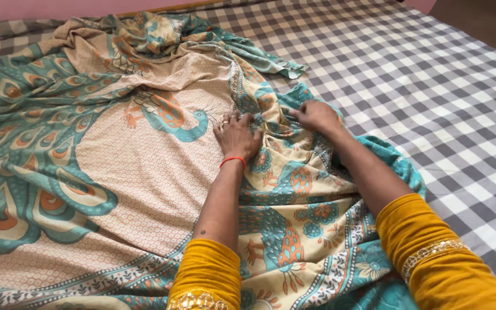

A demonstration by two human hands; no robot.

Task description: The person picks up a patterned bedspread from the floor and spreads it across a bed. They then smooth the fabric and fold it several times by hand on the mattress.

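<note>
A large beige and teal bedsheet with a peacock print lies rumpled over a bed. My left hand, with a ring and a red thread at the wrist, presses on the cloth and pinches a fold near the peacock's head. My right hand grips a bunched fold of the same sheet just to the right of it. Both arms wear mustard yellow sleeves with gold trim.
Under the sheet is a grey and white checked bed cover, bare on the right side and at the back. A pink wall runs along the far edge. Brown floor shows at the top right.
</note>
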